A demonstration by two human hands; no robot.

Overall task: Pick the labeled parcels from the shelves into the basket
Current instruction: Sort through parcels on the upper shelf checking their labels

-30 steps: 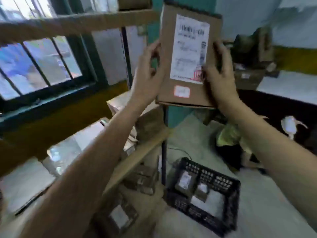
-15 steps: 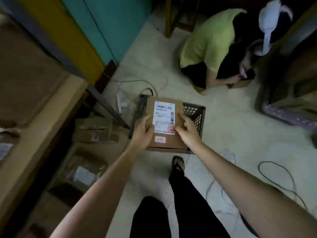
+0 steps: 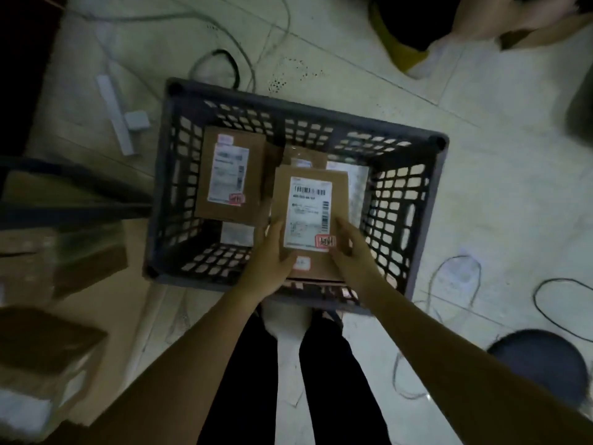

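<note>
While I look down, my left hand [image 3: 272,261] and right hand [image 3: 351,252] grip a labeled parcel [image 3: 309,220] inside the basket [image 3: 417,200], beside another parcel [image 3: 229,178].

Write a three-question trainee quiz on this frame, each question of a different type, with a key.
1. True or false: the left hand and the right hand both hold the held parcel at its near end.
2. Multiple choice: the second parcel lies label up in which part of the basket? A) the wearer's left half B) the wearer's right half C) outside it, on the floor
3. Fill in: the held parcel's printed label faces ___.
Key: 1 true; 2 A; 3 up.
</note>
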